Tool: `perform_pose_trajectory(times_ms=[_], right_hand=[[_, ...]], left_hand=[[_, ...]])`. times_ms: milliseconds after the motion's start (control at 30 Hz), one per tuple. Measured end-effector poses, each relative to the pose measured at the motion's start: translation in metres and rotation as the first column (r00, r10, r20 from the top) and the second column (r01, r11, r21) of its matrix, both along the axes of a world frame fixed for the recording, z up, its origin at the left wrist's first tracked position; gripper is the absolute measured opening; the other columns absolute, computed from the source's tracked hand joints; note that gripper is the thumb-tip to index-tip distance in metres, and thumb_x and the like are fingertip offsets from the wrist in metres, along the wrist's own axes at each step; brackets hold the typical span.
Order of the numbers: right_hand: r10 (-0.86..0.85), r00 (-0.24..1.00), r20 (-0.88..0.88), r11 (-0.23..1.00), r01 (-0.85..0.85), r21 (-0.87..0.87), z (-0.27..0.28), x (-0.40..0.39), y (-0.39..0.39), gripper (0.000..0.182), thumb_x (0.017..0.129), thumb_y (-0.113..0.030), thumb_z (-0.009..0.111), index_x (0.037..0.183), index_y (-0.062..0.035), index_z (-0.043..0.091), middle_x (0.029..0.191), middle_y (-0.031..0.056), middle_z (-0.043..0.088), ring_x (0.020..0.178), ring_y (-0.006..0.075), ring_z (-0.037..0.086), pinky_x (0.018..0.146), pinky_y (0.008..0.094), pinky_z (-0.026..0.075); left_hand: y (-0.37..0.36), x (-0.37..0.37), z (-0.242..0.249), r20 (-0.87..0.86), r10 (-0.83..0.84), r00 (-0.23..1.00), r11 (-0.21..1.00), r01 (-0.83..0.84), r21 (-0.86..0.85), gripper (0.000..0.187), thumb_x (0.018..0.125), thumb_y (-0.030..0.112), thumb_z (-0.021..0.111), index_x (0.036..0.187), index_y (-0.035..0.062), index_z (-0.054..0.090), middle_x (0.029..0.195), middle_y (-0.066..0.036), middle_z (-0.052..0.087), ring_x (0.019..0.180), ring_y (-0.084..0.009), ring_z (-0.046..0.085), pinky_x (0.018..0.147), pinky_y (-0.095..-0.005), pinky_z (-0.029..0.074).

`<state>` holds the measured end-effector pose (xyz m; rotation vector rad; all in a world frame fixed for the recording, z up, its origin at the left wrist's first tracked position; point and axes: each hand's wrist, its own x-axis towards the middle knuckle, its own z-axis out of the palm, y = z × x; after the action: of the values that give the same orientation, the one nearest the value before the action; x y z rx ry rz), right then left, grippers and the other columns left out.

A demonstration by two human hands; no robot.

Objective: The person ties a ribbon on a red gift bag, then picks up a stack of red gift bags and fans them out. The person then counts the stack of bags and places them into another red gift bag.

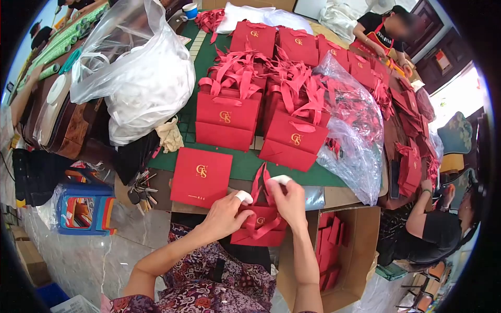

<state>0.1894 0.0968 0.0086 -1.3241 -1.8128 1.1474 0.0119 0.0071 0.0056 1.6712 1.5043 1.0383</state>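
A small red paper bag (pixel 259 236) with a gold logo stands at the table's front edge, its red ribbon handles raised. My left hand (pixel 228 213) pinches the ribbon on the left side, a white cover on one fingertip. On the right side, my right hand (pixel 287 201) has its fingers closed at the ribbon's upper part, also with a white-covered fingertip. Flat on the table, left of the bag, lies a larger red sheet or flat bag (pixel 201 176) with the same logo. Behind are rows of finished-looking red bags (pixel 227 119) with ribbon handles.
A plastic bag of white ribbon (pixel 151 88) sits at the left. Clear plastic with red ribbons (pixel 355 125) lies right of the bags. An open carton (pixel 360 245) holds red pieces. Two people work at the right, others at the far left. Blue stools (pixel 86 208) stand left.
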Motion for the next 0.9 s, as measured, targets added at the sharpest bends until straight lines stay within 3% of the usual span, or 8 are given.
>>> perform_pose_trajectory(times_ms=[133, 233, 400, 500, 600, 700, 767, 900], right_hand=[[-0.171, 0.973, 0.155, 0.970, 0.139, 0.197, 0.011, 0.018, -0.001, 0.015, 0.087, -0.015, 0.071, 0.092, -0.0004, 0.072, 0.074, 0.0110, 0.069, 0.063, 0.0132, 0.063, 0.061, 0.0281, 0.049], [-0.035, 0.973, 0.227, 0.998, 0.025, 0.050, 0.012, 0.023, -0.008, 0.015, 0.081, -0.012, 0.076, 0.091, -0.0011, 0.071, 0.073, 0.0105, 0.067, 0.063, 0.0165, 0.064, 0.060, 0.0289, 0.050], [0.049, 0.958, 0.282, 0.992, -0.080, 0.099, 0.007, 0.007, -0.008, 0.020, 0.075, -0.012, 0.080, 0.089, -0.0015, 0.071, 0.074, 0.0103, 0.068, 0.063, 0.0187, 0.065, 0.061, 0.0309, 0.052], [0.030, 0.928, 0.370, 0.986, -0.088, 0.140, 0.002, 0.006, -0.007, 0.016, 0.076, -0.010, 0.078, 0.087, -0.0012, 0.071, 0.075, 0.0112, 0.068, 0.066, 0.0197, 0.067, 0.062, 0.0317, 0.053], [0.037, 0.918, 0.395, 0.986, -0.098, 0.135, -0.001, 0.009, -0.008, 0.014, 0.080, -0.008, 0.074, 0.092, -0.0010, 0.069, 0.075, 0.0120, 0.068, 0.067, 0.0214, 0.068, 0.062, 0.0326, 0.053], [0.036, 0.966, 0.257, 0.993, -0.063, 0.096, 0.002, 0.014, -0.009, 0.016, 0.085, -0.008, 0.069, 0.099, 0.0000, 0.067, 0.077, 0.0120, 0.069, 0.069, 0.0207, 0.069, 0.064, 0.0327, 0.053], [0.018, 0.988, 0.154, 0.996, -0.004, -0.089, 0.011, 0.016, -0.013, 0.018, 0.088, -0.008, 0.067, 0.104, 0.0014, 0.065, 0.082, 0.0126, 0.070, 0.074, 0.0197, 0.069, 0.067, 0.0326, 0.053], [0.045, 0.994, 0.097, 0.997, -0.039, -0.066, 0.005, 0.018, -0.015, 0.017, 0.090, -0.008, 0.065, 0.104, 0.0027, 0.065, 0.086, 0.0128, 0.071, 0.077, 0.0179, 0.069, 0.069, 0.0321, 0.053]], left_hand=[[0.006, -0.005, 0.008, -0.032, 0.031, 0.999, 0.999, -0.032, -0.023, 0.028, 0.081, 0.020, 0.077, 0.101, 0.0046, 0.063, 0.084, -0.009, 0.063, 0.058, -0.0211, 0.057, 0.055, -0.0337, 0.047], [0.014, -0.003, 0.006, -0.082, 0.067, 0.994, 0.997, -0.064, 0.046, 0.030, 0.081, 0.022, 0.078, 0.101, 0.0047, 0.063, 0.084, -0.009, 0.064, 0.061, -0.0229, 0.060, 0.056, -0.0348, 0.048], [0.026, 0.009, 0.000, -0.207, 0.064, 0.976, 0.994, -0.044, 0.099, 0.031, 0.080, 0.024, 0.078, 0.099, 0.0052, 0.064, 0.081, -0.010, 0.065, 0.067, -0.0259, 0.065, 0.060, -0.0385, 0.051], [0.030, 0.013, -0.012, -0.287, 0.072, 0.955, 0.997, -0.080, -0.019, 0.029, 0.080, 0.023, 0.077, 0.100, 0.0060, 0.065, 0.079, -0.009, 0.067, 0.068, -0.0264, 0.064, 0.063, -0.0393, 0.051], [0.030, 0.015, -0.014, -0.272, 0.083, 0.959, 0.994, -0.101, -0.053, 0.028, 0.080, 0.020, 0.076, 0.101, 0.0061, 0.065, 0.077, -0.008, 0.068, 0.069, -0.0254, 0.064, 0.063, -0.0383, 0.051], [0.029, 0.015, -0.011, -0.156, 0.123, 0.980, 0.987, -0.137, -0.079, 0.027, 0.081, 0.017, 0.074, 0.103, 0.0059, 0.066, 0.079, -0.009, 0.068, 0.068, -0.0240, 0.064, 0.063, -0.0367, 0.051], [0.028, 0.013, -0.001, 0.015, 0.134, 0.991, 0.989, -0.133, -0.068, 0.025, 0.082, 0.013, 0.072, 0.105, 0.0051, 0.066, 0.080, -0.009, 0.069, 0.069, -0.0200, 0.066, 0.063, -0.0331, 0.052], [0.028, 0.012, -0.008, 0.119, 0.135, 0.984, 0.983, -0.117, -0.144, 0.024, 0.083, 0.010, 0.071, 0.107, 0.0041, 0.066, 0.082, -0.009, 0.070, 0.071, -0.0169, 0.067, 0.066, -0.0299, 0.054]])
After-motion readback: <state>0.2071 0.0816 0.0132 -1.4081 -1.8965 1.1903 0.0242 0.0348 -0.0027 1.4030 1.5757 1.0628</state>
